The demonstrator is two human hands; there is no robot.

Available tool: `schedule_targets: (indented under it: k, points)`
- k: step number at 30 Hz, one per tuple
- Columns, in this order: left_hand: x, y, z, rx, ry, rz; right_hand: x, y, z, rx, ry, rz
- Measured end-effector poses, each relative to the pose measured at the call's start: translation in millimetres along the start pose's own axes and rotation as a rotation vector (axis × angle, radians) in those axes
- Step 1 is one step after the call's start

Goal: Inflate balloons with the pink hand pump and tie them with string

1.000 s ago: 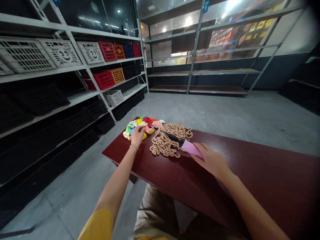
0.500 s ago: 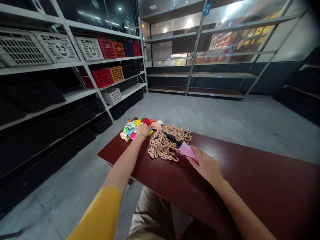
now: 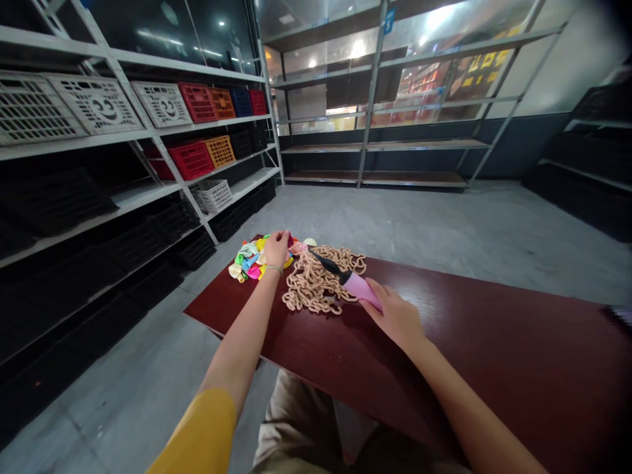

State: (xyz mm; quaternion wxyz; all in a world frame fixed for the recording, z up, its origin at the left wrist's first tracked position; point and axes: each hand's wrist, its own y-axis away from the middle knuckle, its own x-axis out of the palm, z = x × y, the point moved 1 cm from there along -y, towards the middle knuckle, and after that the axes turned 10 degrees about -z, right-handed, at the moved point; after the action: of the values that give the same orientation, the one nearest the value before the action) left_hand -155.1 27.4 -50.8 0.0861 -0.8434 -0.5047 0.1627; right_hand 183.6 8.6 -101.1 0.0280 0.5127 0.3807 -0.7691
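Observation:
My right hand [image 3: 395, 320] is closed around the pink body of a balloon pump [image 3: 363, 289], whose black tapered nozzle points up and left over a heap of tan chain links [image 3: 316, 286]. On the far left end of the dark red table [image 3: 429, 375] lies a pile of uninflated balloons [image 3: 250, 253] in many colours. Over that pile, my left hand [image 3: 275, 251] has its fingers pinched together on a red balloon [image 3: 290, 241], mostly hidden by the fingers. Pale pink balloons [image 3: 299, 248] lie between the pile and the chain.
Metal shelving [image 3: 162, 130] at the left holds white, red, orange, blue and black crates. A second rack [image 3: 370, 148] stands along the far wall. Grey floor [image 3: 340, 214] lies between the table and the racks. A dark object [image 3: 619, 315] shows at the right edge.
My left hand has lifted slightly from the balloon pile, its fingers now pinched on the red balloon. My right hand still holds the pump over the chain. The view has shifted a little.

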Motion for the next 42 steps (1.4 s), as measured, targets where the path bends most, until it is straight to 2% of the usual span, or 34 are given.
schedule_targets:
  k: [3,8,10,12,17,22,26,32,42]
  points:
    - [23.7,21,-12,-0.325,0.444,0.068,2,1,-4,0.025,-0.006,-0.037]
    - [56.6,57,-15,-0.648,0.789,0.237,3,1,-14,0.061,-0.038,-0.11]
    - [62.3,68,-10,-0.714,0.873,0.306,2,1,-17,0.055,-0.036,-0.126]
    - [64.6,75,-3,-0.727,0.917,0.332,3,1,-19,0.048,-0.033,-0.134]
    - [62.6,86,9,-0.751,0.937,0.306,5,1,-16,0.016,-0.009,-0.105]
    - [58.0,91,0,-0.694,0.983,0.314,4,2,-14,0.015,0.001,-0.061]
    - [55.4,93,-9,-0.596,0.93,0.278,2,2,-14,0.016,-0.003,-0.051]
    - [61.1,99,-3,-0.471,0.834,0.223,-3,1,-13,0.044,0.005,-0.043]
    - [67.6,109,-3,-0.518,0.951,0.272,-4,2,-11,0.066,0.021,-0.048]
